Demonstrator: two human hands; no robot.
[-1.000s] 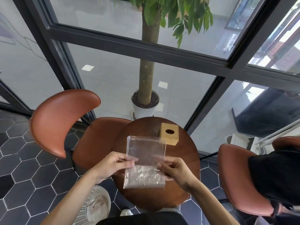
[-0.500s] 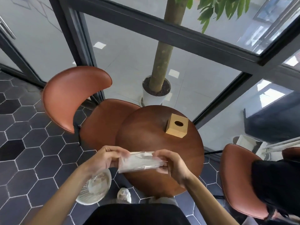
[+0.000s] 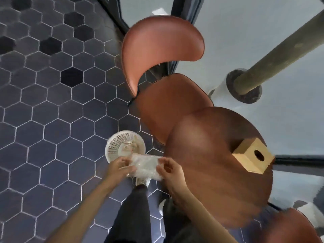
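A crumpled clear plastic bag (image 3: 145, 166) hangs between both hands, just left of the round wooden table (image 3: 210, 155). My left hand (image 3: 119, 168) grips its left end with curled fingers. My right hand (image 3: 169, 170) pinches its right end. The bag is held above the floor, right beside and partly over a white mesh wastebasket (image 3: 122, 146) with crumpled plastic inside. The frame is blurred by motion.
A wooden tissue box (image 3: 252, 158) stands on the table's right side. A brown leather chair (image 3: 164, 71) is tucked against the table's far-left edge; another chair (image 3: 291, 227) shows at bottom right. A potted tree trunk (image 3: 273, 55) stands behind the glass. Dark hexagon tiles cover the floor.
The bag went from held flat over the table to folded and crumpled, and both hands carried it left and down to the wastebasket. The view swung left and downward.
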